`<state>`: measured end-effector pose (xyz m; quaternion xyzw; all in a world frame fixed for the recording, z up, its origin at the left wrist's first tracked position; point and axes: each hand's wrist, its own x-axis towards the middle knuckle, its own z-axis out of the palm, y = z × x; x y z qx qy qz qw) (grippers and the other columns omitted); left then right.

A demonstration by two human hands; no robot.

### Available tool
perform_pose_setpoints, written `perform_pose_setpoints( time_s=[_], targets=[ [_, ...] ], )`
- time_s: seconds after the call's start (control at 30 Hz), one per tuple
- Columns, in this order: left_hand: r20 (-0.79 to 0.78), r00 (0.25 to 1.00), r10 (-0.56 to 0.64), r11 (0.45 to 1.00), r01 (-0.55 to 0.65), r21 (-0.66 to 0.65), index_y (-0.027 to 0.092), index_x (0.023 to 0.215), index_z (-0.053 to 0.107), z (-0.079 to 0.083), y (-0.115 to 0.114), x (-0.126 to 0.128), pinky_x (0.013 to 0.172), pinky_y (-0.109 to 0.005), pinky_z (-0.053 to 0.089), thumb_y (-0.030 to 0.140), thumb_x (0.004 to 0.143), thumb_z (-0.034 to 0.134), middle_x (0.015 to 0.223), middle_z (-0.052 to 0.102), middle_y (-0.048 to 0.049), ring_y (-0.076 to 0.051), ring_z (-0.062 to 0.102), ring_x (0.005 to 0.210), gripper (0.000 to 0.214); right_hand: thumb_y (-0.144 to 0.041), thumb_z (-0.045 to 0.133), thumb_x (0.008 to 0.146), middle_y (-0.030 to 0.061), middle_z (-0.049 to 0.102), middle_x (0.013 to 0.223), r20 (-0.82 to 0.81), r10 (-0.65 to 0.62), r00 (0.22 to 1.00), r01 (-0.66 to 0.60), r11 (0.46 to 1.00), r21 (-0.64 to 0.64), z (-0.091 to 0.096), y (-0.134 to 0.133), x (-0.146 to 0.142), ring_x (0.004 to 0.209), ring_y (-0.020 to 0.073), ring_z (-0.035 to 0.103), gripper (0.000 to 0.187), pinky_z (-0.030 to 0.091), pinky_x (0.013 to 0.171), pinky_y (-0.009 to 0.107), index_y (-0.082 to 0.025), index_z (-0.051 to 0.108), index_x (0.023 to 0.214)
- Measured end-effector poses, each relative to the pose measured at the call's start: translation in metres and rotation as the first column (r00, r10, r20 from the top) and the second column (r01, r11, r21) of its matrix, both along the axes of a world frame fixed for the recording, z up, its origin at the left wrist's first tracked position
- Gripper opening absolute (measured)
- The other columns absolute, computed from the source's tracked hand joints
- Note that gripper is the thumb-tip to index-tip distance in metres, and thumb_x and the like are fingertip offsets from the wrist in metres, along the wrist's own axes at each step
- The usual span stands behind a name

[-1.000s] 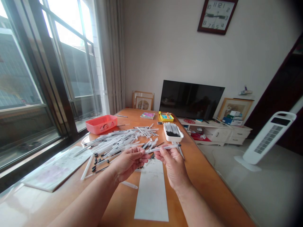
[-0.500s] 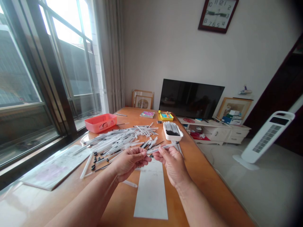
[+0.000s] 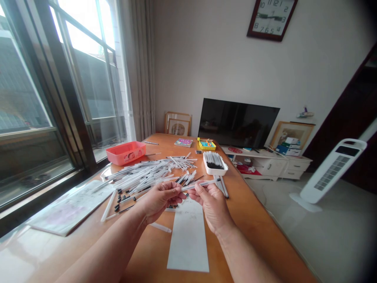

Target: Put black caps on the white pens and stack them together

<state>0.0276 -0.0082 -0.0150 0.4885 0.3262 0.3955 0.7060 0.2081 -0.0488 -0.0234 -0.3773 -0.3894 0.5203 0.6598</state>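
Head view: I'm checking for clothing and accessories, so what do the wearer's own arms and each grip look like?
The left forearm and right forearm are bare as far as they show, with no sleeve, watch or bracelet. The left grip and right grip are ungloved hands; no ring shows, though some fingers are partly hidden.

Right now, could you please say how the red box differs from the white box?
The red box looks wider than the white box. The red box has a picture on its side; the white box's side looks plain. The red box stands left of the loose pens, the white box right. Both are open-topped and on the table.
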Motion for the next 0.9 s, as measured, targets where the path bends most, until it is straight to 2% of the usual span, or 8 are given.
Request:
perform_pose_setpoints(
  time_s=[0.2,0.33,0.43,0.5,0.6,0.73,0.83,0.9],
  targets=[
    [0.005,0.999,0.049,0.999,-0.049,0.017,0.014,0.085,0.066,0.001,0.004,-0.005,0.071,-0.028,0.046,0.035,0.079,0.077,0.081,0.073,-0.0101,-0.016,0.065,0.072,0.024,-0.044,0.079,0.078,0.005,0.071,0.095,0.043,0.007,0.999,-0.008,1.0,0.023,0.003,0.003,0.011,0.088,0.0187,0.069,0.037,0.054,0.083,0.034,-0.02,0.063,0.102],
    [-0.005,0.997,0.077,0.997,-0.077,0.024,0.014,0.083,0.066,0.002,0.006,-0.009,0.067,-0.027,0.044,0.032,0.077,0.078,0.076,0.072,-0.0084,-0.015,0.062,0.069,0.022,-0.049,0.073,0.081,0.0049,0.07,0.093,0.093,-0.153,0.984,0.148,0.987,0.056,0.008,0.007,0.031,0.08,0.0177,0.067,0.039,0.053,0.074,0.031,-0.021,0.064,0.107],
    [-0.022,0.996,0.087,0.996,-0.086,0.028,0.015,0.082,0.066,0.003,0.006,-0.01,0.067,-0.026,0.043,0.032,0.075,0.078,0.074,0.07,-0.0072,-0.014,0.061,0.068,0.022,-0.053,0.067,0.084,0.0048,0.07,0.09,0.284,-0.221,0.933,0.204,0.975,0.087,0.01,0.008,0.045,0.074,0.018,0.063,0.038,0.049,0.067,0.03,-0.021,0.07,0.104],
    [-0.034,0.995,0.095,0.995,-0.094,0.033,0.015,0.082,0.066,0.004,0.007,-0.01,0.066,-0.025,0.041,0.033,0.076,0.078,0.074,0.07,-0.0064,-0.013,0.059,0.067,0.023,-0.052,0.067,0.084,0.0037,0.069,0.083,0.458,-0.209,0.864,0.165,0.977,0.135,0.011,0.008,0.053,0.073,0.0186,0.06,0.033,0.047,0.067,0.03,-0.021,0.074,0.094],
    [-0.048,0.993,0.111,0.993,-0.108,0.045,0.015,0.082,0.066,0.003,0.007,-0.01,0.065,-0.024,0.04,0.036,0.076,0.078,0.073,0.069,-0.0055,-0.012,0.058,0.066,0.025,-0.044,0.067,0.083,0.0021,0.066,0.074,0.66,-0.153,0.736,0.038,0.982,0.186,0.011,0.006,0.06,0.073,0.0193,0.056,0.024,0.043,0.066,0.029,-0.022,0.075,0.078],
    [-0.069,0.992,0.103,0.993,-0.098,0.069,0.015,0.082,0.066,0.002,0.007,-0.008,0.066,-0.025,0.041,0.039,0.077,0.078,0.074,0.07,-0.0067,-0.013,0.06,0.069,0.028,-0.037,0.066,0.083,0.0007,0.066,0.071,0.786,-0.006,0.618,-0.118,0.988,0.1,0.006,0.002,0.063,0.067,0.0172,0.053,0.022,0.038,0.062,0.027,-0.021,0.075,0.071],
    [-0.091,0.987,0.133,0.99,-0.128,0.058,0.014,0.091,0.067,0.002,0.007,-0.007,0.072,-0.027,0.044,0.039,0.075,0.079,0.083,0.073,-0.0092,-0.015,0.062,0.073,0.032,-0.036,0.066,0.081,-0.0004,0.065,0.067,0.796,0.07,0.602,-0.157,0.987,0.031,0.001,0.003,0.067,0.062,0.0155,0.051,0.019,0.037,0.059,0.026,-0.02,0.075,0.073],
    [-0.126,0.972,0.196,0.98,-0.19,0.061,0.014,0.103,0.067,0.002,0.008,-0.007,0.076,-0.029,0.045,0.04,0.073,0.08,0.091,0.074,-0.0106,-0.016,0.064,0.077,0.042,-0.038,0.066,0.081,-0.0011,0.064,0.064,0.773,0.037,0.633,-0.097,0.995,0.032,-0.001,0.006,0.073,0.059,0.0149,0.05,0.02,0.035,0.057,0.025,-0.02,0.074,0.075]
  ],
)
